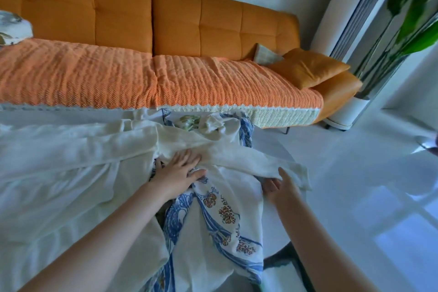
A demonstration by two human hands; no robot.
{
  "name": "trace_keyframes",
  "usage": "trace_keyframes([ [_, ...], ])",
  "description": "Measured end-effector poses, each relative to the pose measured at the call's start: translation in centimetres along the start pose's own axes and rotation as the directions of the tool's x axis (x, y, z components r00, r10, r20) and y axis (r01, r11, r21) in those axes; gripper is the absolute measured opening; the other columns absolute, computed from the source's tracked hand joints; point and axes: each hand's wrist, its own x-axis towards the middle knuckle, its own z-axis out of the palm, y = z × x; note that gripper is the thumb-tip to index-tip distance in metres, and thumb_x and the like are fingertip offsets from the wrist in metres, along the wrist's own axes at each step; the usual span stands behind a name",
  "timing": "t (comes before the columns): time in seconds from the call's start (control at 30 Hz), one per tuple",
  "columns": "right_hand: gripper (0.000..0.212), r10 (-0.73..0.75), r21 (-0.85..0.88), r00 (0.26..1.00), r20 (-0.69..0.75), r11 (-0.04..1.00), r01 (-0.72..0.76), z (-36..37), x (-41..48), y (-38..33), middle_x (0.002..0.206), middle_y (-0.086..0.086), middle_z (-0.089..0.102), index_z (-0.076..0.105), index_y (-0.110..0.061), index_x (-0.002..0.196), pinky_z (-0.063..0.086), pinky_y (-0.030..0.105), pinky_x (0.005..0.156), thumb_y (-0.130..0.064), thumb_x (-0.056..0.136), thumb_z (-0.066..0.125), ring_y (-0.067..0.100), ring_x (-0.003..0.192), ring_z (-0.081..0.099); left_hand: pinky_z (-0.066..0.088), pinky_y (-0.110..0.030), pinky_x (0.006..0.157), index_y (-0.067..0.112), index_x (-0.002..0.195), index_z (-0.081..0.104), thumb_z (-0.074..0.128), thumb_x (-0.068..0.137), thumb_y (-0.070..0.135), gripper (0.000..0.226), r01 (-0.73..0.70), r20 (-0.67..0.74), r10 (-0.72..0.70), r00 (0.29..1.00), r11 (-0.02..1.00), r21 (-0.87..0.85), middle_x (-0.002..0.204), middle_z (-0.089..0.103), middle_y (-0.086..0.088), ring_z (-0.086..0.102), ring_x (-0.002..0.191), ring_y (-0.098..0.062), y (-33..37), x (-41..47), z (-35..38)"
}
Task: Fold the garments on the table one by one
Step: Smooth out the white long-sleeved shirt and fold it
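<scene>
Biggest thing in view is the orange sofa (pixel 201 26) w/ a knit orange throw (pixel 94 78) on the seat, right behind the table (pixel 277 147). On the table, the white sheer garment (pixel 71 173) is spread over the whole left side, and its long sleeve (pixel 237 156) runs across to the right edge. Under that is a white garment w/ blue and orange print (pixel 225 232), hanging toward me off the near edge. A few more crumpled clothes (pixel 208 123) sit at the far side. My left hand (pixel 177 170) is flat, fingers spread, pressing the sleeve near the middle. My right hand (pixel 279 187) holds the sleeve's end, fingers under it, thumb on top.
</scene>
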Motion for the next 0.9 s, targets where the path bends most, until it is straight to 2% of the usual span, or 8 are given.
trace_keyframes([
  [0.17,0.042,-0.001,0.094,0.995,0.100,0.996,-0.009,1.2,0.8,-0.5,0.125,0.012,0.055,0.043,-0.004,0.134,0.054,0.030,0.070,-0.028,0.100,0.042,0.023,0.105,0.058,-0.010,-0.045,0.113,0.035,0.149,-0.001,0.012,0.094,0.060,0.062,0.000,0.046,0.004,0.999,0.996,-0.085,0.156,-0.016,0.005,-0.016,0.143,-0.018,0.5,-0.1,-1.1],
  [0.37,0.013,-0.347,-0.212,0.926,0.147,0.904,0.372,6.0,-1.5,0.0,0.073,0.009,0.055,0.052,-0.005,0.095,0.050,0.028,0.054,-0.003,0.096,0.039,0.017,0.060,0.052,0.000,-0.040,0.118,0.031,0.148,0.017,0.007,0.089,0.063,0.069,-0.088,-0.180,0.024,0.983,0.929,-0.358,0.157,0.005,0.005,0.006,0.145,-0.015,0.5,-2.1,-3.2],
  [0.43,0.018,-0.457,-0.351,0.812,0.362,0.740,0.573,8.5,-4.0,1.6,0.072,0.007,0.056,0.055,-0.008,0.085,0.045,0.028,0.059,-0.004,0.095,0.040,0.017,0.062,0.051,0.008,-0.033,0.117,0.023,0.148,0.022,0.008,0.094,0.057,0.066,-0.148,-0.267,-0.012,0.964,0.807,-0.571,0.156,0.018,0.000,0.021,0.143,-0.018,-0.6,-2.9,-4.7],
  [0.53,0.021,-0.426,-0.518,0.618,0.661,0.337,0.786,12.4,-6.9,5.9,0.082,0.004,0.062,0.063,-0.008,0.090,0.040,0.029,0.062,-0.018,0.097,0.046,0.018,0.072,0.055,0.035,-0.039,0.108,0.019,0.141,0.038,0.020,0.093,0.060,0.066,-0.176,-0.244,-0.210,0.947,0.298,-0.938,0.142,0.047,-0.007,0.050,0.124,-0.021,-3.9,-3.7,-6.5],
  [0.63,0.024,-0.282,-0.458,0.426,0.860,-0.058,0.887,15.8,-8.3,11.9,0.110,0.009,0.055,0.064,-0.008,0.103,0.040,0.033,0.081,-0.023,0.097,0.045,0.024,0.103,0.048,0.051,-0.036,0.080,0.018,0.126,0.050,0.032,0.091,0.060,0.057,-0.194,-0.153,-0.338,0.928,-0.092,-0.977,0.115,0.063,-0.007,0.062,0.100,-0.021,-7.6,-4.9,-7.3],
  [0.73,0.037,-0.003,-0.389,0.398,0.917,-0.223,0.894,17.3,-8.5,18.0,0.150,0.006,0.031,0.049,-0.021,0.135,0.025,0.041,0.110,-0.024,0.099,0.038,0.025,0.136,0.023,0.052,-0.035,0.068,0.015,0.115,0.053,0.038,0.090,0.061,0.055,-0.150,-0.065,-0.392,0.917,-0.191,-0.970,0.097,0.065,-0.008,0.064,0.081,-0.020,-11.2,-6.2,-6.8],
  [0.83,0.046,0.195,-0.316,0.410,0.891,-0.382,0.868,17.2,-8.3,22.4,0.158,0.001,0.014,0.023,-0.033,0.148,0.007,0.038,0.117,-0.028,0.102,0.027,0.021,0.145,0.010,0.053,-0.026,0.050,0.010,0.085,0.056,0.054,0.088,0.050,0.041,-0.054,0.050,-0.485,0.873,-0.199,-0.978,0.060,0.059,-0.004,0.060,0.048,-0.014,-14.1,-7.5,-5.7],
  [0.9,0.048,0.257,-0.282,0.415,0.873,-0.428,0.859,16.8,-8.5,23.9,0.159,0.002,0.006,0.014,-0.033,0.150,-0.002,0.040,0.116,-0.032,0.102,0.023,0.021,0.146,0.001,0.054,-0.026,0.048,0.008,0.091,0.055,0.064,0.086,0.032,0.026,-0.062,0.045,-0.561,0.826,-0.169,-0.984,0.055,0.057,-0.004,0.061,0.044,-0.015,-15.6,-7.7,-4.8],
])
